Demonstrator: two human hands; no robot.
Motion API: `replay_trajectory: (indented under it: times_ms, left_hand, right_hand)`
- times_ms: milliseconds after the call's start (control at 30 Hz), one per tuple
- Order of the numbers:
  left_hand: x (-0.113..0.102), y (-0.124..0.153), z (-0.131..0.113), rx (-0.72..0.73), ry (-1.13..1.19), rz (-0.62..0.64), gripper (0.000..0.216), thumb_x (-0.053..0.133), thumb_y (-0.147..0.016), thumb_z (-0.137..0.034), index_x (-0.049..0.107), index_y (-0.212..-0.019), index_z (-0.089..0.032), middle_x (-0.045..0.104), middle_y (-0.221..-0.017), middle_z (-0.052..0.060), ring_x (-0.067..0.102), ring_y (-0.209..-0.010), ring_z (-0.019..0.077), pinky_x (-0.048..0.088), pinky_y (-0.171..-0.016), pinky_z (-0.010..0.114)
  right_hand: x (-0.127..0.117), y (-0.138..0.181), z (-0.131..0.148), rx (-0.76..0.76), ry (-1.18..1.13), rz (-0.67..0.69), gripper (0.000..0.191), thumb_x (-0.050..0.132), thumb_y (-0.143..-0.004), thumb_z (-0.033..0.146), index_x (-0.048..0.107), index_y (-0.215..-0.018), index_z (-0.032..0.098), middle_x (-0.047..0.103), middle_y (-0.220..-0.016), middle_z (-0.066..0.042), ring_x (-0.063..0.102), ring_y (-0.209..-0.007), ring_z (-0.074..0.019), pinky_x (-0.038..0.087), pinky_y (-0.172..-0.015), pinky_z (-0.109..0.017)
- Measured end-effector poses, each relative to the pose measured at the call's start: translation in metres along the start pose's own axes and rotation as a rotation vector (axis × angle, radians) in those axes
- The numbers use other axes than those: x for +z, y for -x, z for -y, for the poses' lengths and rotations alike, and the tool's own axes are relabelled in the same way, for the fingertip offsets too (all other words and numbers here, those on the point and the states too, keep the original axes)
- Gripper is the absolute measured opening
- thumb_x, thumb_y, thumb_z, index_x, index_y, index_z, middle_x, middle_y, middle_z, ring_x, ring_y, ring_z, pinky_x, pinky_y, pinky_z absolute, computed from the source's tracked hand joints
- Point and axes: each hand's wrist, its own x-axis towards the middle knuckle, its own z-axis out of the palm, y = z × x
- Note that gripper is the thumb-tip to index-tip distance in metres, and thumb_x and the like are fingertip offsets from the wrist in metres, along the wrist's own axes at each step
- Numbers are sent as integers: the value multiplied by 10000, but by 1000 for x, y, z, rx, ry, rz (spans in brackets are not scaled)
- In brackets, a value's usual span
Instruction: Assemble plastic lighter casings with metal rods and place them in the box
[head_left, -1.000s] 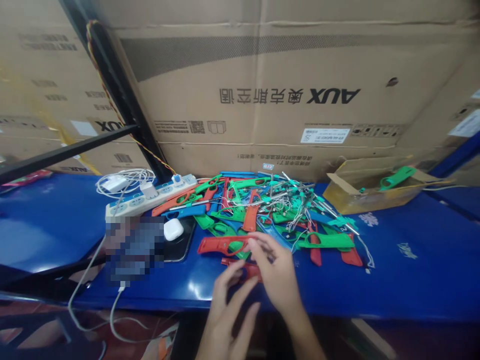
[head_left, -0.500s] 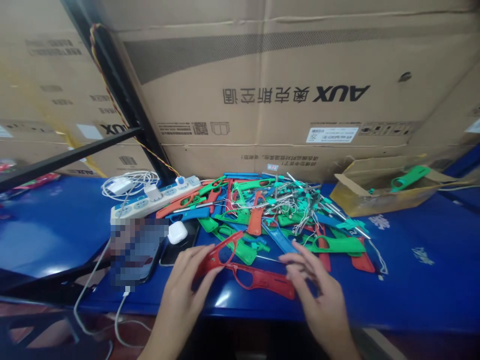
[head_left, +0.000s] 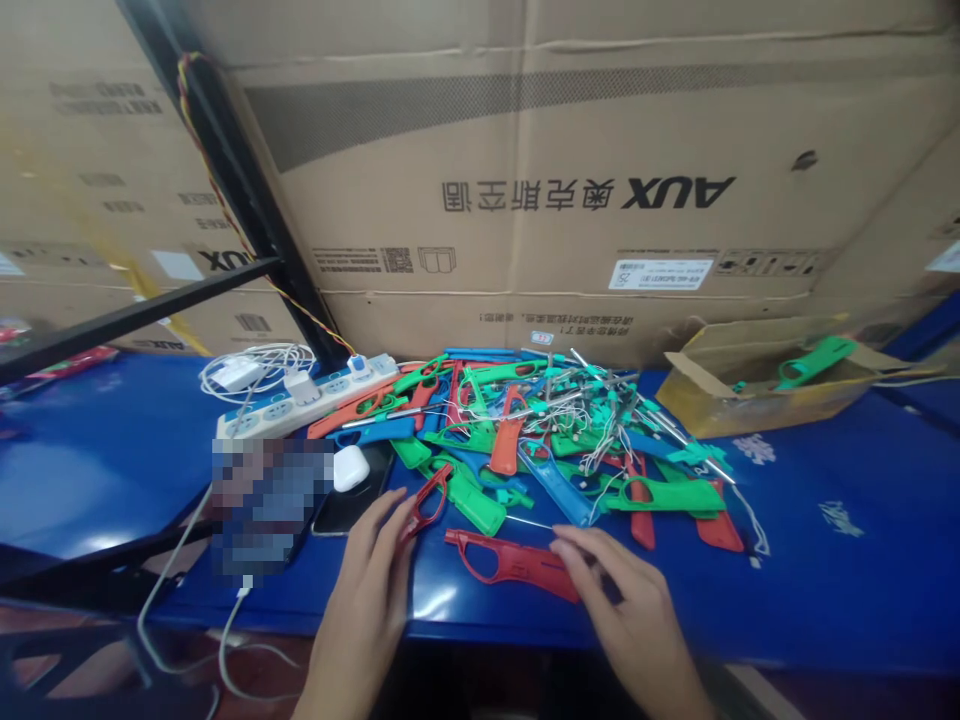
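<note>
A red handle (head_left: 514, 565) lies on the blue table (head_left: 810, 590), its end at the right hand (head_left: 634, 595); whether that grip is clamped, I cannot tell. The left hand (head_left: 367, 565) has its grip clamped on a second red piece (head_left: 430, 508). Behind lies a coloured pile (head_left: 506, 445), between a power strip (head_left: 337, 389) and an open box (head_left: 750, 410).

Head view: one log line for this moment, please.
left hand: holds red part | right hand: at right end of another red part, grip unclear | behind: coloured parts pile | rear right: open box
</note>
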Motion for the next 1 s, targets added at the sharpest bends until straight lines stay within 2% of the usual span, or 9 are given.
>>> replay_trajectory:
  times_ms: [100,267,433,500,567,733,800,900,1000]
  left_hand:
    - [0,2,-3,-5,39,-76,382,481,-1049,-160,525,-1418,-248,594,-1382,123,587,-1292,266,503,-1085,444]
    - [-2,5,-8,-28,87,-163,332,483,-1028,-97,611,-1295,-247,667,-1251,79,616,-1211,228,478,-1068,399]
    - [-8,9,-26,-198,147,-185,292,530,-1034,-178,610,-1297,-275,626,-1319,78,605,-1234,245,486,-1058,425]
    - [-15,3,-33,-290,172,-238,243,549,-1036,-236,617,-1267,-273,594,-1359,82,595,-1256,254,492,-1054,426]
    - [-24,-13,-35,-292,152,-283,190,542,-1042,-268,627,-1211,-267,602,-1340,76,598,-1256,251,486,-1069,421]
    - [-41,-88,-9,-63,1,-144,296,546,-1032,-358,600,-1290,-224,573,-1376,113,548,-1337,293,463,-1131,473]
    - [-35,-116,5,1,-36,-38,314,495,-1044,-352,594,-1295,-192,580,-1392,132,550,-1340,293,441,-1158,486]
    - [-19,-148,23,1,-187,178,357,476,-1027,-327,595,-1314,-151,595,-1416,166,536,-1358,324,442,-1140,509]
    - [-8,-167,37,-3,-211,297,271,545,-953,-263,701,-1148,-160,700,-1258,152,639,-1214,339,493,-1054,495]
  right_hand:
    - [-3,-1,0,-132,18,43,152,645,-1000,350,720,-1125,310,768,-972,11,703,-838,-159,584,-772,-266]
    - [-3,-2,-6,-256,194,213,305,730,-937,434,691,-1235,382,723,-1268,0,649,-1194,-254,549,-1010,-463]
    - [3,-1,-11,-301,317,312,237,648,-995,430,702,-1225,444,676,-1368,25,604,-1271,-276,509,-1041,-595]
    - [3,-1,-11,-308,320,308,257,651,-987,463,699,-1238,443,678,-1365,21,595,-1284,-287,499,-1049,-622]
    - [2,-2,-11,-302,312,308,285,658,-976,486,697,-1254,435,670,-1381,13,585,-1301,-294,492,-1064,-629]
    - [0,-1,-9,-243,274,310,296,651,-980,491,696,-1262,410,640,-1422,4,555,-1340,-288,467,-1113,-605]
    - [-1,0,-8,-218,252,313,308,650,-983,485,683,-1280,412,634,-1427,6,544,-1353,-279,472,-1118,-584]
    - [-2,1,-6,-191,222,306,312,650,-985,473,678,-1286,400,630,-1429,-2,539,-1364,-272,485,-1118,-554]
    - [-2,0,-6,-186,206,281,294,654,-984,457,695,-1262,373,640,-1416,-21,546,-1360,-275,486,-1120,-541]
